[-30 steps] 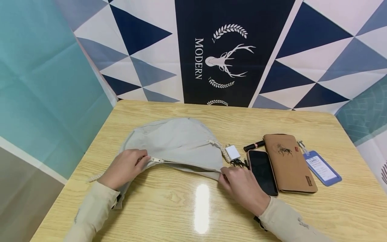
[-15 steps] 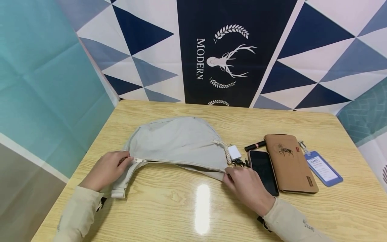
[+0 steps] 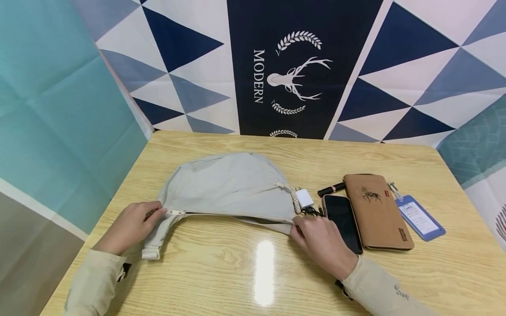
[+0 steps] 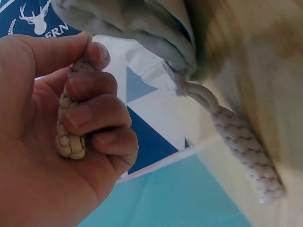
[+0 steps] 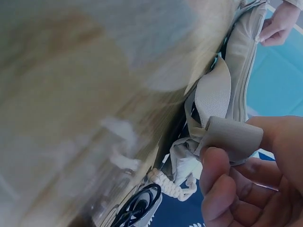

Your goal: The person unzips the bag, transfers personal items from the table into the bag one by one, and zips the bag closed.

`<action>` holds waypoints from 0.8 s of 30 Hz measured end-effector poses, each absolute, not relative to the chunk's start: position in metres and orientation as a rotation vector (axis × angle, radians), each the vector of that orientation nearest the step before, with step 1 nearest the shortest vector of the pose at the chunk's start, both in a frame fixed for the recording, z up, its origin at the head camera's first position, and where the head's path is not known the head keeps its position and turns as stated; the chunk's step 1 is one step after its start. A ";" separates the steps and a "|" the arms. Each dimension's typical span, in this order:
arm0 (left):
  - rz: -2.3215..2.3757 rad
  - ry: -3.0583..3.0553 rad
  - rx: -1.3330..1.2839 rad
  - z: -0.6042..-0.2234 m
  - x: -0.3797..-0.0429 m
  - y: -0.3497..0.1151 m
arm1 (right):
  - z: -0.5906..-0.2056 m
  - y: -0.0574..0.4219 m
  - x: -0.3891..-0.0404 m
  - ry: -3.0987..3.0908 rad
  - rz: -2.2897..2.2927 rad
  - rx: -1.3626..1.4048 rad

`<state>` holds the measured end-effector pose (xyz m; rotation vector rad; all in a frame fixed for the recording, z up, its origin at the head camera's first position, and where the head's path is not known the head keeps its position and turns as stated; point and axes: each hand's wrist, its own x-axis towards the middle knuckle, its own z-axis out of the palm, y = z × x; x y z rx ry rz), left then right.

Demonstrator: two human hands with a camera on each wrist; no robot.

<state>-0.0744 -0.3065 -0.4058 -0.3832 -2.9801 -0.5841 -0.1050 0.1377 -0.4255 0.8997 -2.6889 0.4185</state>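
Note:
A light grey cloth bag (image 3: pixel 227 182) lies flat on the table, its zipper (image 3: pixel 233 214) running along the near edge. My left hand (image 3: pixel 128 226) is at the zipper's left end. In the left wrist view its fingers curl round a braided zipper pull (image 4: pixel 64 116), thumb and forefinger pinching the cord at its top. A second braided pull (image 4: pixel 246 151) hangs free beside it. At the bag's right end, my right hand (image 3: pixel 322 241) pinches a folded piece of webbing strap (image 5: pixel 234 137) between thumb and fingers. A strap end (image 3: pixel 151 253) sticks out below the bag's left side.
Right of the bag lie a white charger plug (image 3: pixel 304 198) with a black cable (image 3: pixel 311 211), a dark tube (image 3: pixel 331 189), a phone (image 3: pixel 343 224), a brown wallet (image 3: pixel 375 213) and a blue card holder (image 3: pixel 421 218). A patterned cloth backdrop (image 3: pixel 201 87) rises behind the table.
My left hand has moved left along the bag's near edge with the zipper pull, baring the strap end below. My right hand stays at the right end, still pinching the strap.

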 end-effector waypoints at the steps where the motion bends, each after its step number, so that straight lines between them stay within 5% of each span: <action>1: -0.591 -2.975 -0.389 -0.407 -0.074 -0.308 | -0.426 0.138 -0.106 -2.684 0.413 0.899; 24: -0.641 -2.967 -0.337 -0.413 -0.072 -0.327 | -0.425 0.139 -0.103 -2.667 0.344 0.891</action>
